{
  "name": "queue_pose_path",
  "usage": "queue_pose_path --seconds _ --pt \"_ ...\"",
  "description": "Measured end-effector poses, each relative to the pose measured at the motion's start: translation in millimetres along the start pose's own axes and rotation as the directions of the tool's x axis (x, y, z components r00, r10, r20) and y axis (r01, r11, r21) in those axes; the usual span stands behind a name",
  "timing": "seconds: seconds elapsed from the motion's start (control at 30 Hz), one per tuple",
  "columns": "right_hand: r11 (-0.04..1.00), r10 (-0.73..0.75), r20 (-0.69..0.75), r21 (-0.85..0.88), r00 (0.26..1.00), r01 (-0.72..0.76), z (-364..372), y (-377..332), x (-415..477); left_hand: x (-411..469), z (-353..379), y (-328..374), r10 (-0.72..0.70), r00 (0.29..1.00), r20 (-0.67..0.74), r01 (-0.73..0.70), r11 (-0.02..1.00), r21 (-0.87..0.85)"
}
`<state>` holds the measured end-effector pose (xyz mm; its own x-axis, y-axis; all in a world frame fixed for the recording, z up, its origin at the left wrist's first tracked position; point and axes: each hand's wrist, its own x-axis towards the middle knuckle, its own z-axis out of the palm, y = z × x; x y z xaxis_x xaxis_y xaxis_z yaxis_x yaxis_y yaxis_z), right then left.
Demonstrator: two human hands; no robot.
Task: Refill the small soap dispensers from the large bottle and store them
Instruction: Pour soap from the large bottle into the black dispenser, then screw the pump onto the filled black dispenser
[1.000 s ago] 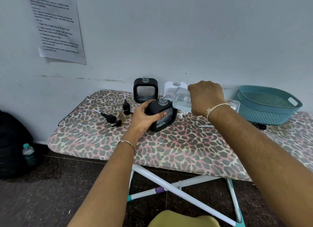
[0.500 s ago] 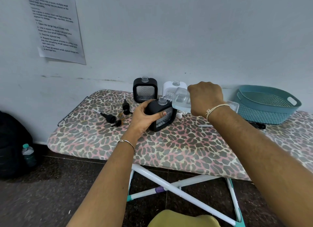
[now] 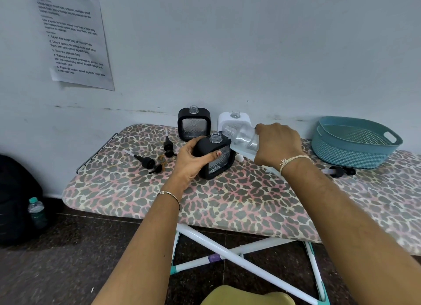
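My left hand (image 3: 190, 161) grips a black square soap dispenser (image 3: 216, 157), tilted slightly on the leopard-print board (image 3: 227, 200), its neck uncapped. My right hand (image 3: 276, 145) holds the large clear bottle (image 3: 241, 138) tipped on its side, its open mouth just right of and level with the dispenser's neck. A second black dispenser (image 3: 194, 124) and a white dispenser (image 3: 234, 121) stand uncapped by the wall behind. Two black pump tops (image 3: 148, 162) (image 3: 168, 146) lie left of my left hand; a third pump top (image 3: 339, 171) lies at right.
A teal plastic basket (image 3: 355, 143) sits at the board's back right. A small white cap (image 3: 239, 157) lies beside the held dispenser. A black bag and a water bottle (image 3: 36, 211) stand on the floor at left. A printed sheet (image 3: 73, 35) hangs on the wall.
The held dispenser and the tipped bottle have stayed nearly still; both hands hold the same pose, with the bottle's mouth edging slightly nearer the dispenser's neck.
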<state>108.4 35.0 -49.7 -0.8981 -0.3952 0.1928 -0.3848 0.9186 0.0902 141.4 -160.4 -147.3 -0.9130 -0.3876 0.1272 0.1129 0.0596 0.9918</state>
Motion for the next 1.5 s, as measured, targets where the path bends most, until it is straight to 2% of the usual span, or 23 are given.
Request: queue_pose_path --seconds 0.13,0.3,0.67,0.93,1.13,1.37,1.5 --pt "0.979 0.067 -0.055 0.196 0.996 -0.055 15.3 8.0 -3.2 -0.1 -0.4 1.3 -0.001 1.000 0.007 0.001 1.000 -0.015" --pt "0.861 0.216 -0.144 0.494 0.966 -0.119 32.8 22.2 -7.0 0.5 0.0 2.7 0.000 1.000 0.022 0.000 1.000 -0.014" --pt "0.624 0.435 -0.148 0.761 0.888 -0.178 63.2 37.7 -22.2 9.6 1.3 1.1 -0.043 0.994 0.103 0.043 0.999 -0.005" --pt "0.512 0.479 -0.115 0.842 0.870 -0.171 73.8 44.6 -33.7 12.7 2.6 5.9 -0.120 0.985 0.128 0.123 0.992 -0.016" --pt "0.449 0.500 -0.079 0.875 0.862 -0.181 81.6 42.5 -42.5 5.8 1.0 14.7 -0.118 0.982 0.145 0.115 0.993 0.031" --pt "0.510 0.488 -0.072 0.833 0.870 -0.217 81.3 40.2 -42.2 5.3 -6.5 10.9 -0.152 0.981 0.121 0.142 0.986 0.086" --pt "0.509 0.507 -0.078 0.830 0.858 -0.226 81.8 40.2 -44.0 1.3 -5.1 13.3 -0.143 0.982 0.123 0.135 0.988 0.072"
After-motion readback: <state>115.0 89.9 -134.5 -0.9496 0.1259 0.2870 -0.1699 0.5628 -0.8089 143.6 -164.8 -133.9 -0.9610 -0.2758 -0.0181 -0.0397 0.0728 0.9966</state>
